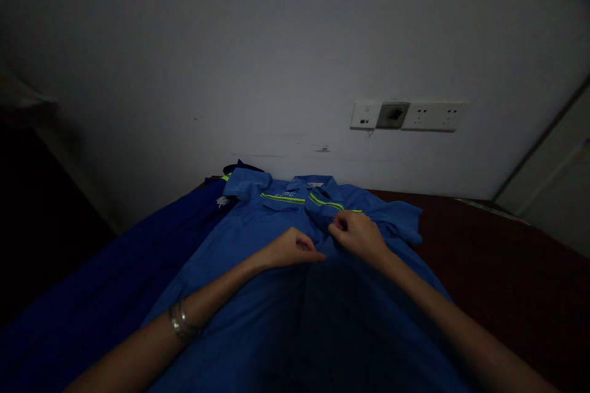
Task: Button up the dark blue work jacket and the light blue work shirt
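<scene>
A blue short-sleeved work shirt (249, 239) lies spread out with its collar toward the wall and yellow-green stripes across the chest. My left hand (295, 248) is over the middle of the shirt front, thumb and fingers pinched together at the front opening. Higher up and to the right, my right hand (357, 232) has its fingers curled closed on the front edge of the shirt, just under the striped chest, where the cloth is lifted and creased. Whatever small part the left fingertips pinch is too dark to make out.
Darker blue clothing (152, 239) lies along the left side, partly beneath the shirt. The dark reddish-brown tabletop (483, 245) extends to the right. A pale wall (258, 73) rises behind, with a row of sockets (408, 116).
</scene>
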A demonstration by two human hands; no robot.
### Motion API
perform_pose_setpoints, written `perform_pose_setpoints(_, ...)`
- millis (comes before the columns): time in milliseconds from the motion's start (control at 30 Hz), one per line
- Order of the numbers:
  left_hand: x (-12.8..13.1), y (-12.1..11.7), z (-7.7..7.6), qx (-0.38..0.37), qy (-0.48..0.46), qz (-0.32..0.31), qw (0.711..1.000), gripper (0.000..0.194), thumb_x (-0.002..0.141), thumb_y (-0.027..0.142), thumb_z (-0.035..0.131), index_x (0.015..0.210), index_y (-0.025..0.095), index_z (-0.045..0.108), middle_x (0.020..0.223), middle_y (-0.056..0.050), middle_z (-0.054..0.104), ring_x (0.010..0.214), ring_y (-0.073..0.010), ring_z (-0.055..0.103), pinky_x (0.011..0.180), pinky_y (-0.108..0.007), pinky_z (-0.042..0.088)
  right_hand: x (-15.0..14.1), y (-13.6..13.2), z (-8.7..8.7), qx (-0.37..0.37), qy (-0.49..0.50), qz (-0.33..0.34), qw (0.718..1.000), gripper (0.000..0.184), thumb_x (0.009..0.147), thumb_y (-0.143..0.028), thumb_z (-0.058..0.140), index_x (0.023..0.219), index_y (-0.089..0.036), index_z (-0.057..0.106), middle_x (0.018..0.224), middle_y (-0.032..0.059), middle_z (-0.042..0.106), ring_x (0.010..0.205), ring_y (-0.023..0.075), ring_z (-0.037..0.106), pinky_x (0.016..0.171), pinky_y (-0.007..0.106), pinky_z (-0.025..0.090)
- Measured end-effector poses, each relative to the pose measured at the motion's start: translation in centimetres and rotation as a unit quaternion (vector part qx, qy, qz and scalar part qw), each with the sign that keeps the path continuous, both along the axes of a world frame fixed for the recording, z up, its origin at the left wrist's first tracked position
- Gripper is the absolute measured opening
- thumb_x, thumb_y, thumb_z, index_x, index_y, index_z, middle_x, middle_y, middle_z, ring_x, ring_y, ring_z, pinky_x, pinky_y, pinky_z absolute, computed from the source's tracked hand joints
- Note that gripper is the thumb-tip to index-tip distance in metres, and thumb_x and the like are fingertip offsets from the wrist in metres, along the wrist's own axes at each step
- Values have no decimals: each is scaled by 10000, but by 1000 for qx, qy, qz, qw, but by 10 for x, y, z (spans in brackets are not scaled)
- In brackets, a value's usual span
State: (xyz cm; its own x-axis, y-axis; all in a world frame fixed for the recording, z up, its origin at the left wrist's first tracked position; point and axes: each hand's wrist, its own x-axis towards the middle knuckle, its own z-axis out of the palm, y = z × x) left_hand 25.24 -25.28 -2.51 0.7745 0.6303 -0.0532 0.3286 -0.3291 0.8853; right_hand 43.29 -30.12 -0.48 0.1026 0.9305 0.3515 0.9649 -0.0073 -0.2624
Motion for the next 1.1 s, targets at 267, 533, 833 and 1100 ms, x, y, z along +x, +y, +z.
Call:
perform_pose_setpoints(267,5,13,-7,-35,-2,82,996,303,610,412,641,612,110,611,410,44,444,361,-57,354,379,-190,228,3,26,7,25,-36,-25,999,256,814,-338,407,724,-179,586,779,43,629,700,152,559,537,228,272)
perform_pose_setpoints(533,25,53,-16,-70,-90,181,977,310,615,426,636,591,125,569,382,59,415,336,-54,322,370,-195,202,8,52,12,74,-54,-28,995,363,890,-391,282,811,-174,562,903,60,605,752,146,561,579,233,312)
perform_pose_setpoints(833,24,65,-49,-122,-126,264,949,395,542,488,668,507,134,497,409,64,414,390,-46,325,428,-197,220,0,33,-11,78,-124,-4,989,374,881,-414,300,793,-175,574,844,60,589,674,130,554,517,229,270)
perform_pose_setpoints(1100,27,60,-53,-90,-171,245,950,385,533,492,648,509,125,533,418,59,403,421,-54,317,445,-205,213,-13,17,-32,103,-166,122,973,282,874,-367,348,879,-181,559,829,38,585,686,117,552,490,237,239)
